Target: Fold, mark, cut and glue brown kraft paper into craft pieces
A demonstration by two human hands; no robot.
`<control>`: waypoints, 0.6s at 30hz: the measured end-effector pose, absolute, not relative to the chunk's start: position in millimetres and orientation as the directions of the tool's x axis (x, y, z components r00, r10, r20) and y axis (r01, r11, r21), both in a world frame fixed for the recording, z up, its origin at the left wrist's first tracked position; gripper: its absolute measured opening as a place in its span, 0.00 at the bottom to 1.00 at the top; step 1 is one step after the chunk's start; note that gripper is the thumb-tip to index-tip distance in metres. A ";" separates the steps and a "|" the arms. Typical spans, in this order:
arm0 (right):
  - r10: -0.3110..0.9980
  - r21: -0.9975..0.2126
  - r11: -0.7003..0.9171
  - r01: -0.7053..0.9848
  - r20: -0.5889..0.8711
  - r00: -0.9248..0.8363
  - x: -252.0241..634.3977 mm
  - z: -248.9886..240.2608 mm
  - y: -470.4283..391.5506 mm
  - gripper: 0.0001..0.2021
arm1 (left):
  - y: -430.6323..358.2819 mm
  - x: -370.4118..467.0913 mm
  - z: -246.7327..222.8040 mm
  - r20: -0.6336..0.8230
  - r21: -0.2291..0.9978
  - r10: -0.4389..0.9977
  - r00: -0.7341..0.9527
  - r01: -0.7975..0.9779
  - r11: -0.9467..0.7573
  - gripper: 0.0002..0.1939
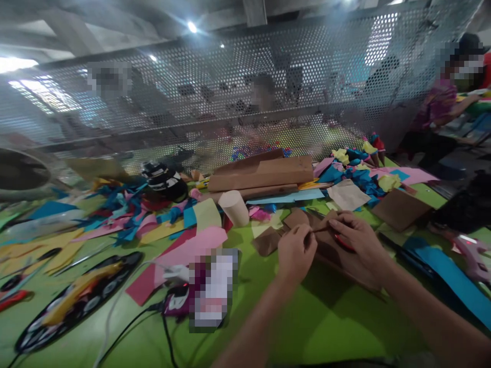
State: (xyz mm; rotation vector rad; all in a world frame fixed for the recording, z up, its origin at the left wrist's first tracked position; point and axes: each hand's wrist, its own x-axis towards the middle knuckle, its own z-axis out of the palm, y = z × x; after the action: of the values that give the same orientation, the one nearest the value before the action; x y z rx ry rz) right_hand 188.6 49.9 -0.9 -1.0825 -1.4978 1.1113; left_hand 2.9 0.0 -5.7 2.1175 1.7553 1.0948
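My left hand (pixel 297 253) is closed, its thumb and fingers pinching the left end of a thin strip of brown paper (pixel 321 224). At the strip's other end, my right hand (pixel 351 237) pinches it between thumb and fingers. Below and behind both hands lie more brown paper pieces (pixel 267 241), one of them a larger folded sheet. Red scissor handles (pixel 344 243) show under my right palm; the rest of the scissors is hidden.
A cream roll (pixel 233 208) stands left of my hands. Nearer lie a phone (pixel 217 291), cables and an oval tray (pixel 79 299). Rolled brown paper (pixel 264 174) lies behind; a pink glue gun (pixel 470 255) is at right. A person (pixel 441 102) sits beyond the mesh screen's right end.
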 end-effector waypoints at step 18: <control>0.981 -0.989 0.073 -0.129 0.095 -0.171 181.0 7.0 38.5 0.10 | 4.7 2.8 -11.6 0.328 0.694 0.944 -0.034 0.686 -0.216 0.06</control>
State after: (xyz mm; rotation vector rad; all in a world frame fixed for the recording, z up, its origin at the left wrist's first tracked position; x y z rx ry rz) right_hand 181.0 38.5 7.0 -0.9670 -1.2835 1.3291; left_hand 2.8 4.7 -11.6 1.9233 1.7203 1.1126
